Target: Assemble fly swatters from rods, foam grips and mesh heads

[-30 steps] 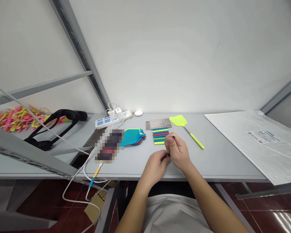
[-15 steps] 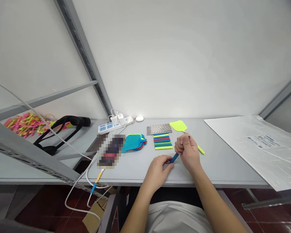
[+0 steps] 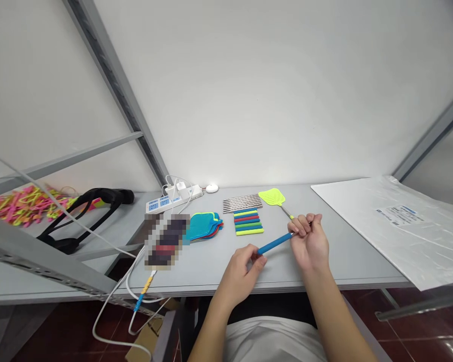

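Over the front of the shelf I hold a blue handle tube, tilted up to the right. My left hand is closed around its lower end, thumb and fingers pinching it. At its upper end my right hand is curled with the palm turned up, on a thin metal rod that is mostly hidden by the fingers. Behind that hand lies a yellow-green fly swatter, its handle covered. Coloured handle tubes lie in a row, with metal rods behind them. Blue and red swatter heads are stacked to the left.
A pixelated phone-like object with white cables lies left, near a power strip. A white round device is at the back. Black headgear and a colourful pile sit beyond the frame post. A white wrapped panel overhangs right.
My right hand has moved right and turned from a fist on top to palm up. The blue tube is tilted lower and more of it shows. The view has shifted slightly.
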{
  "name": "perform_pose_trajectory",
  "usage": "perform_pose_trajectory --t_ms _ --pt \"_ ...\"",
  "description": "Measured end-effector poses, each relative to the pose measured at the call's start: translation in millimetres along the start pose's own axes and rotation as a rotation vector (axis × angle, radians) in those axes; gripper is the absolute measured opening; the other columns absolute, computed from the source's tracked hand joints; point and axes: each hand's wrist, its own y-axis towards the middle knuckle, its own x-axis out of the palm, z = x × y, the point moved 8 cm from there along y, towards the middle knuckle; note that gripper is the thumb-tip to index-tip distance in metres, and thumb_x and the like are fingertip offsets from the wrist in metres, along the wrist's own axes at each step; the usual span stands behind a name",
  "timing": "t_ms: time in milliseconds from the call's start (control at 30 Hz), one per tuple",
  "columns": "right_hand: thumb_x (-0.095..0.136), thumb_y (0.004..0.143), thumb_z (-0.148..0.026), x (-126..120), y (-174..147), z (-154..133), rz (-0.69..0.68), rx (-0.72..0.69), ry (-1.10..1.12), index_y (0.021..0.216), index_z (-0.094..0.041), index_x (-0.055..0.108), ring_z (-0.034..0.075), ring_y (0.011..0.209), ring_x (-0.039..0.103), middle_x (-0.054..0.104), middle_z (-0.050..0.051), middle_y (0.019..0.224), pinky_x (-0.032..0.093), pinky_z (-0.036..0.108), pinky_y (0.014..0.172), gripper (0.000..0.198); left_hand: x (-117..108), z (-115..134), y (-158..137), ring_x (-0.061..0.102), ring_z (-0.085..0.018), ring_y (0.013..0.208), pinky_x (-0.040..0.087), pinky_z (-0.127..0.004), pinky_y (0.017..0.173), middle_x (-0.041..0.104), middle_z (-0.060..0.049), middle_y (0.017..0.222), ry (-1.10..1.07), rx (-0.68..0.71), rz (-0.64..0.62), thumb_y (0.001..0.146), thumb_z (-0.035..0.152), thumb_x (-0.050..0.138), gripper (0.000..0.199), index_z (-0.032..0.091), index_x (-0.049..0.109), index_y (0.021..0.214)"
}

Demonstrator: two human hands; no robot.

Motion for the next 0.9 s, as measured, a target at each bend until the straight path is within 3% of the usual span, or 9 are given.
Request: perform_pose_trajectory --t_ms 167,333,533,667,900 --pt "0.053 0.097 -0.036 2.7 -11.4 11.7 0.016 0.069 0.043 0.074 -0.020 0.053 0.007 0.051 0.031 0.027 -0.008 0.062 0.040 0.018 0.053 0.028 -3.3 -3.8 -5.6 0.037 -0.013 0.063 0.031 -0.027 0.061 0.041 0.003 0.067 -0.135 0.040 0.040 0.098 0.039 0.043 0.031 0.020 0.044 0.073" --pt "0.059 0.093 -0.036 6.8 -25.3 20.2 0.018 0.115 0.017 0.079 -0.021 0.058 0.008 0.058 0.041 0.037 -0.006 0.066 0.048 0.022 0.066 0.021 -8.8 -12.7 -10.2 0.033 -0.014 0.063 0.029 -0.028 0.060 0.035 0.003 0.067 -0.285 0.071 0.183 0.097 0.041 0.042 0.035 0.021 0.036 0.069" --pt "0.055 0.094 -0.045 7.0 -43.3 30.0 -0.013 0.178 -0.084 0.085 -0.023 0.064 0.012 0.074 0.054 0.050 -0.003 0.074 0.051 0.030 0.077 0.026 -19.5 -19.9 -16.4 0.033 -0.014 0.062 0.028 -0.028 0.059 0.032 0.003 0.063 -0.439 0.070 0.334 0.097 0.039 0.039 0.036 0.022 0.032 0.066" --pt "0.056 0.093 -0.047 0.1 -49.9 31.1 -0.036 0.177 -0.183 0.089 -0.024 0.067 0.014 0.085 0.058 0.057 0.000 0.084 0.051 0.030 0.078 0.026 -25.1 -20.3 -15.5 0.034 -0.014 0.061 0.033 -0.029 0.062 0.029 0.004 0.061 -0.512 0.066 0.333 0.097 0.039 0.041 0.038 0.022 0.031 0.065" --pt "0.067 0.086 -0.043 -3.2 -56.7 29.5 -0.187 0.192 -0.390 0.088 -0.020 0.069 0.012 0.061 0.057 0.062 0.000 0.072 0.052 0.032 0.071 0.023 -25.6 -9.5 -15.1 0.028 -0.013 0.058 0.027 -0.027 0.056 0.029 0.004 0.060 -0.490 0.019 0.215 0.096 0.041 0.045 0.040 0.021 0.032 0.063"
